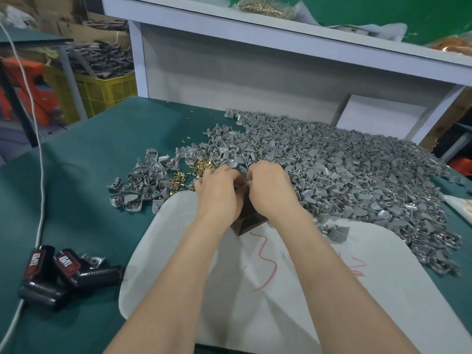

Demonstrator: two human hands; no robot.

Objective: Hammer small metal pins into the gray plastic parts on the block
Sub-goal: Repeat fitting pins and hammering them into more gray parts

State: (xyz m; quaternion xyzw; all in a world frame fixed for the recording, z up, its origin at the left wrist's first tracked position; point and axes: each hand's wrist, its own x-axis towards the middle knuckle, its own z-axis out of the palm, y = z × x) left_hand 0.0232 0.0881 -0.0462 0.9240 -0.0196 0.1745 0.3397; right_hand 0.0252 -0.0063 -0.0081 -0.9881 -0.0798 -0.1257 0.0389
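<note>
we log this as a small assembly workshop, factory-type. evidence: a heap of identical gray plastic parts (344,169) spread over a green-covered bench (102,154), loose brass pins (201,166) beside it, a bag (265,7) of more pins on the white shelf (255,30) above, a yellow crate (102,94) piled with gray pieces at left, flattened cardboard (76,28) stacked behind it.

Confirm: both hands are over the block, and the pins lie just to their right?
No: the head view shows the pins just to their left, by the left hand. The right hand is over the block too.
</note>
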